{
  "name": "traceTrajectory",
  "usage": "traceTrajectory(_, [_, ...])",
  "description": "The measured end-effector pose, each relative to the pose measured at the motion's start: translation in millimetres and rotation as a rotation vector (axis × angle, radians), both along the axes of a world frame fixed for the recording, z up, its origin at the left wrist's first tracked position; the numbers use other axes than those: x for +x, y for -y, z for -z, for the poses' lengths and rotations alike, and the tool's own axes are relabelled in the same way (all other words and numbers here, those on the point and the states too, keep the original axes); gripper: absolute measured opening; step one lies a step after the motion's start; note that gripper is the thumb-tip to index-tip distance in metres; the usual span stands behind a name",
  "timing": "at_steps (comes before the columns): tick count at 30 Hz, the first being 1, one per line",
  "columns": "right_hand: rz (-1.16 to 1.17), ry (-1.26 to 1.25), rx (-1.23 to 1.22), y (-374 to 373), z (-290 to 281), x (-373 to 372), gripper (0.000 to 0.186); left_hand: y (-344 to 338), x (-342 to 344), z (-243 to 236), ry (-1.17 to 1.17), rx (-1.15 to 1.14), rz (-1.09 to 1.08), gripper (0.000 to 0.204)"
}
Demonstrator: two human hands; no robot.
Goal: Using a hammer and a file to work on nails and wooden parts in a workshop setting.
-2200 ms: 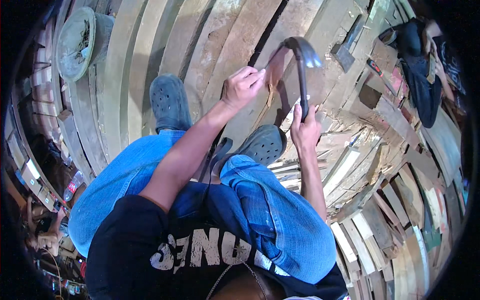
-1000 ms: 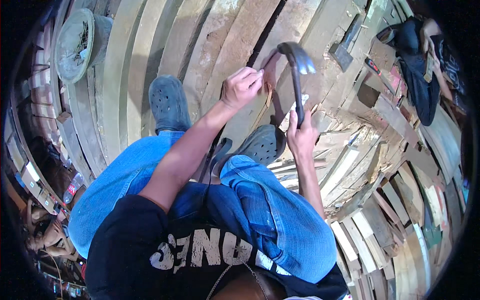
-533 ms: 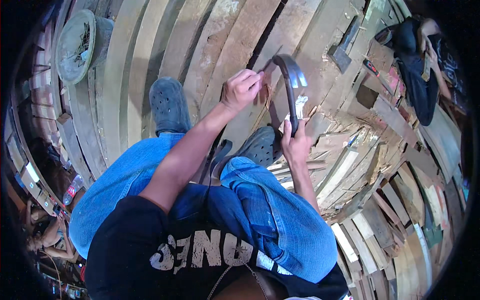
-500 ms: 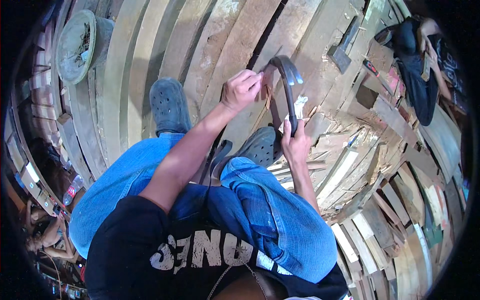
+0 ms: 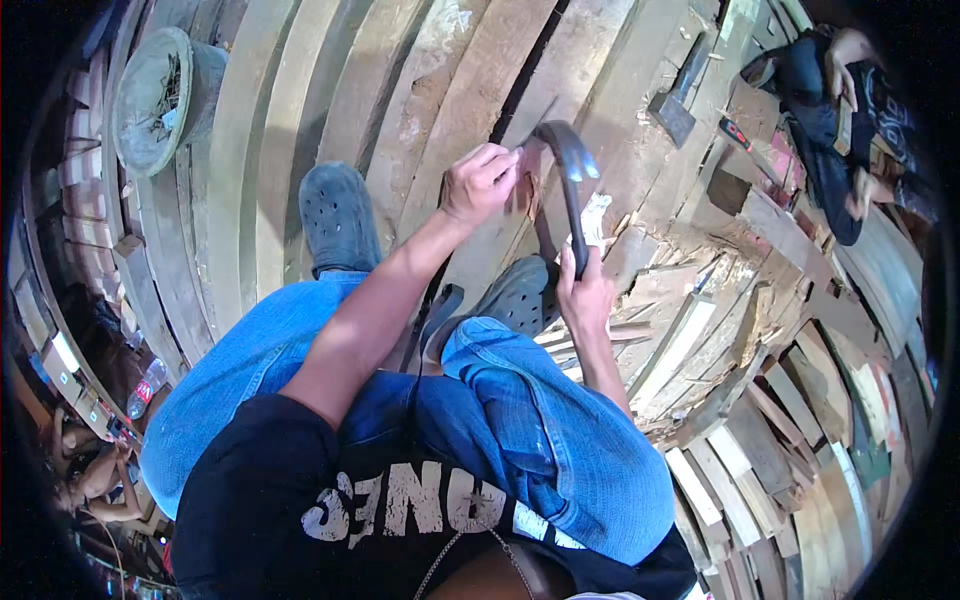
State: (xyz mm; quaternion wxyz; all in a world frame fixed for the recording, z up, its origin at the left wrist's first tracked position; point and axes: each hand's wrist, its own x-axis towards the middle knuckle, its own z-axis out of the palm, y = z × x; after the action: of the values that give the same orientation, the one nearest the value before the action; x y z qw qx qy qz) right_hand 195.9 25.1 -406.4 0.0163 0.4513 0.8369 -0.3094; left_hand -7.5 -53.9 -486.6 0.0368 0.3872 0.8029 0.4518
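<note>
My right hand [image 5: 586,295] grips the dark handle of a claw hammer [image 5: 574,205]. The hammer's curved head arches over at the top, its two prongs catching the light on the right. Close by on the left, my left hand [image 5: 480,184] is closed in a pinch. A thin dark rod [image 5: 546,112], nail-like, sticks up from its fingertips beside the hammer head; its lower end is hidden. Beneath both hands lie wooden planks [image 5: 440,110]. A crumpled white scrap [image 5: 595,218] shows behind the right hand.
An axe-like tool [image 5: 676,112] and a red-and-black-handled tool [image 5: 748,142] lie to the right. A bucket [image 5: 150,140] stands far left. Wood offcuts [image 5: 740,470] pile up at right. Another person [image 5: 820,110] sits at far right; a bottle [image 5: 146,388] is at left.
My right hand and the hammer have shifted slightly left, and the hammer head sits a little lower. My left hand has barely moved. The other person's hand at the far right has moved.
</note>
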Motion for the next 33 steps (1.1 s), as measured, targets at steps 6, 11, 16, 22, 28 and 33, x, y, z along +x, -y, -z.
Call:
traceTrajectory(6, [0.050,0.049,-0.061,2.9,-0.8,-1.3,0.030,-0.7,0.9,2.3,-0.018,0.026,-0.012,0.009])
traceTrajectory(11, [-0.019,0.102,0.014,-0.2,0.0,-1.1,0.033,-0.9,0.8,4.1,-0.042,0.026,-0.010,0.013])
traceTrajectory(16, [0.029,0.033,-0.017,-0.8,-5.6,-2.6,0.036,-2.3,2.9,-2.7,-0.008,0.019,0.003,0.018])
traceTrajectory(22, [0.098,0.017,-0.124,-1.2,-4.2,1.2,0.038,-3.0,2.7,-5.9,0.017,0.014,0.040,0.020])
traceTrajectory(28, [0.103,0.035,-0.148,-2.0,-2.8,3.2,0.039,-0.1,0.6,-5.6,-0.023,-0.066,0.028,0.013])
traceTrajectory(33, [0.081,0.021,-0.186,-5.4,-9.8,-0.6,0.040,-0.8,-1.9,-8.5,-0.127,-0.049,0.096,0.011])
